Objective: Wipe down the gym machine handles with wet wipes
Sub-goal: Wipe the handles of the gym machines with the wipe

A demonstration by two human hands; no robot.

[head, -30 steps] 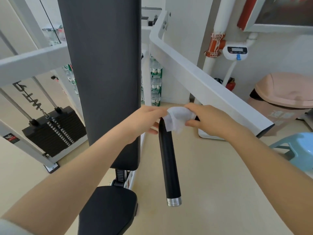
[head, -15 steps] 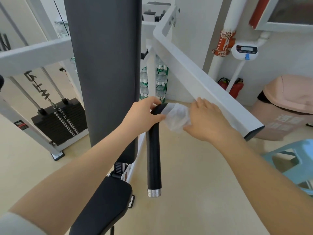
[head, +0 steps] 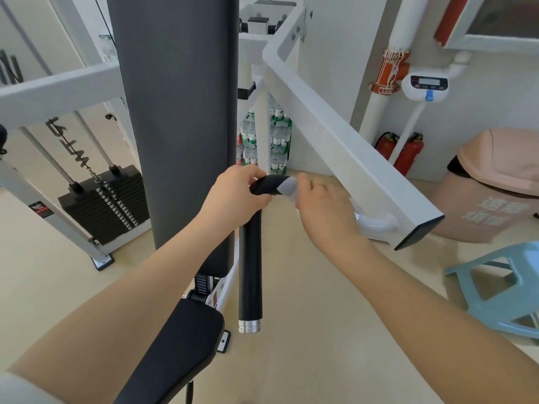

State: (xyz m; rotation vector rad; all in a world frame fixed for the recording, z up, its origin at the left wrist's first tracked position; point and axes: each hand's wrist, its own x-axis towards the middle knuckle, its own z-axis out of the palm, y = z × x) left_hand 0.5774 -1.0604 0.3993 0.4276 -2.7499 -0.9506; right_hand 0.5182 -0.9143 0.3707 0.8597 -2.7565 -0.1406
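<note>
The left hand (head: 233,196) is closed around the bend of the black padded machine handle (head: 250,258), near the centre of the view. Below this grip the handle runs straight down toward the viewer and ends in a silver metal end cap (head: 248,326). The right hand (head: 323,208) is wrapped over the upper, curved part of the same handle, just right of the left hand, and presses a white wet wipe (head: 287,188) against it. The wipe shows only as a pale patch at the fingertips; the rest of it is hidden under the hand.

The handle joins a white metal machine arm (head: 335,147) that slopes from far centre down to the right. A dark grey upright back pad (head: 175,112) stands left of the handle, and a black seat pad (head: 175,351) lies near, at lower left. A black weight stack (head: 102,205) sits at far left on the beige floor (head: 320,330).

Containers: a pink plastic bin with a swing lid (head: 495,185) stands at far right; its contents cannot be seen. Stacked packs of water bottles with green labels (head: 277,141) stand against the far wall behind the machine frame. Two red fire extinguishers (head: 405,153) stand left of the bin. A light blue plastic stool (head: 501,287) is near right.
</note>
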